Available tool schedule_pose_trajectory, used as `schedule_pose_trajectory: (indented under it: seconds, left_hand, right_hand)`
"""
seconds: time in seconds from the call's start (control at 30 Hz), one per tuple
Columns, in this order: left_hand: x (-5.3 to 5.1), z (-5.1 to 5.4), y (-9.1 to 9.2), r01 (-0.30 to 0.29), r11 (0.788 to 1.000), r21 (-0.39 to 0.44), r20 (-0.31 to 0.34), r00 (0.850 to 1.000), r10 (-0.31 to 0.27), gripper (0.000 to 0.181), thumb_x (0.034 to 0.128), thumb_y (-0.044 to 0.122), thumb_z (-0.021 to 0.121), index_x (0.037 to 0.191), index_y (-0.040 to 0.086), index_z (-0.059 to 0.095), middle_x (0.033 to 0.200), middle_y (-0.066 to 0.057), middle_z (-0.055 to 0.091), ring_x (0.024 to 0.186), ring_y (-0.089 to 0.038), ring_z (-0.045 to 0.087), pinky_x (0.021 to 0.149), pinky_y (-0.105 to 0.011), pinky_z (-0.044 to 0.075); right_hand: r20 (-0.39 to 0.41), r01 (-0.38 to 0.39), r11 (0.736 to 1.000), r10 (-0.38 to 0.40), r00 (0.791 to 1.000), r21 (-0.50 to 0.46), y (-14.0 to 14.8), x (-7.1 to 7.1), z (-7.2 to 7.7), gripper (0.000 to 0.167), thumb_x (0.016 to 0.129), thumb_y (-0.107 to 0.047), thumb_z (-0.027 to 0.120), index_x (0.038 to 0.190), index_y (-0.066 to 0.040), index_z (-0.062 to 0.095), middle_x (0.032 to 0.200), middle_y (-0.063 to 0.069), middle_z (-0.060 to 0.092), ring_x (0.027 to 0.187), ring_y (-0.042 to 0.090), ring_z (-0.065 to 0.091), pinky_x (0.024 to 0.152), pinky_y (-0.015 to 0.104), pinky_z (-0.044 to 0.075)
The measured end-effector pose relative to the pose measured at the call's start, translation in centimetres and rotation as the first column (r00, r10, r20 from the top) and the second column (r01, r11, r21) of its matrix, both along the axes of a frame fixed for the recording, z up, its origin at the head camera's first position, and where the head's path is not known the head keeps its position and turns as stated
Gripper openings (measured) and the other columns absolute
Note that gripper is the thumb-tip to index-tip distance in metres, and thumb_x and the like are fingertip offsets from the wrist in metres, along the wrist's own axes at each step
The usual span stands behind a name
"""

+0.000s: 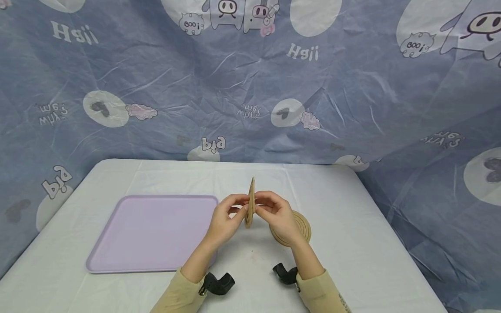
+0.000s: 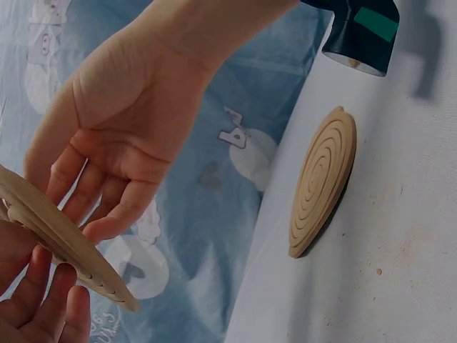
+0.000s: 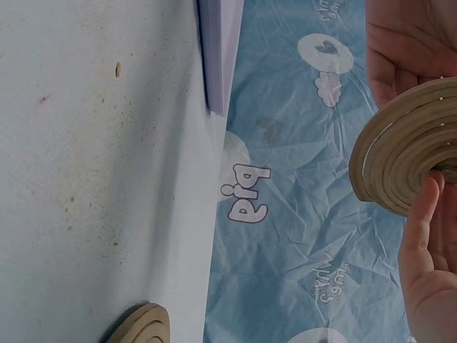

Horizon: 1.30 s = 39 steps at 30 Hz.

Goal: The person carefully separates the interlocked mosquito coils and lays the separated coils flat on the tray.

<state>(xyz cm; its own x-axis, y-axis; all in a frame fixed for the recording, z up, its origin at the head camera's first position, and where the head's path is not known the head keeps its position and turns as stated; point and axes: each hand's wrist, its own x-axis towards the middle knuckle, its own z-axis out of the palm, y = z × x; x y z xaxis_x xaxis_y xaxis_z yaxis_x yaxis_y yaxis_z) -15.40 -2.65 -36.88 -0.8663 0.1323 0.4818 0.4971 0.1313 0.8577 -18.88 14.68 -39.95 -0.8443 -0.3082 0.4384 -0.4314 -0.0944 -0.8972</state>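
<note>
A tan, flat spiral coil, like a mosquito coil (image 1: 252, 200), is held upright above the table, edge-on in the head view. My left hand (image 1: 225, 221) pinches it from the left between thumb and fingers. From the right, my right hand (image 1: 282, 218) grips the same coil, its thumb close to the spiral's middle in the right wrist view. Narrow gaps show between some rings of the held coil (image 3: 389, 146). Beneath my right hand a second spiral coil (image 1: 304, 228) lies flat on the table, partly covered by that hand; the left wrist view shows this coil (image 2: 323, 182) whole.
A shallow lilac tray (image 1: 156, 197) lies on the table to the left, its right edge partly behind my left arm. Small crumbs (image 3: 118, 69) dot the white tablecloth (image 1: 352, 243). Black wrist camera mounts (image 1: 219, 284) jut inward from both sleeves. A patterned blue cloth (image 1: 235, 87) hangs behind.
</note>
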Motion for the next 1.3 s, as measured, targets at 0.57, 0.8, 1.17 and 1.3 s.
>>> schedule_pose_trajectory:
  seconds: [0.57,0.8,1.17,1.3]
  left_hand:
    - [-0.17,-0.35,-0.29,0.055,0.998,0.012,0.003,0.998,-0.055,0.022,0.0876,-0.005,0.06,0.11,-0.007,0.06,0.107,-0.018,0.064,0.096,-0.032,0.063,0.076,-0.042,0.053]
    - [-0.23,-0.31,-0.27,0.103,0.994,-0.032,-0.059,0.993,-0.105,0.027,0.0892,-0.008,0.056,0.116,-0.009,0.052,0.112,-0.02,0.059,0.097,-0.034,0.059,0.079,-0.043,0.051]
    - [-0.38,-0.39,-0.15,0.174,0.984,-0.037,-0.068,0.982,-0.176,0.033,0.0912,-0.008,0.052,0.123,-0.01,0.046,0.117,-0.022,0.054,0.101,-0.035,0.055,0.085,-0.045,0.048]
    - [-0.29,-0.31,-0.14,0.182,0.982,-0.052,-0.059,0.981,-0.185,0.031,0.0919,-0.007,0.051,0.123,-0.01,0.047,0.118,-0.022,0.053,0.102,-0.034,0.055,0.087,-0.047,0.047]
  right_hand:
    - [0.052,0.07,0.997,-0.071,0.996,0.019,-0.23,0.23,0.09,0.027,0.083,0.008,0.064,0.109,0.01,0.058,0.102,0.012,0.06,0.089,0.02,0.062,0.077,0.029,0.054]
    - [0.05,0.079,0.997,-0.08,0.996,0.02,-0.29,0.23,0.17,0.026,0.082,0.009,0.064,0.107,0.01,0.058,0.1,0.01,0.06,0.088,0.018,0.062,0.076,0.028,0.054]
    - [0.03,0.068,0.998,-0.068,0.997,0.01,-0.24,0.24,0.36,0.025,0.081,0.01,0.062,0.105,0.012,0.057,0.098,0.005,0.06,0.087,0.016,0.061,0.075,0.025,0.053]
    - [0.024,0.072,0.997,-0.072,0.997,0.017,-0.15,0.18,0.33,0.024,0.08,0.01,0.063,0.104,0.012,0.058,0.096,0.005,0.06,0.086,0.018,0.06,0.074,0.024,0.053]
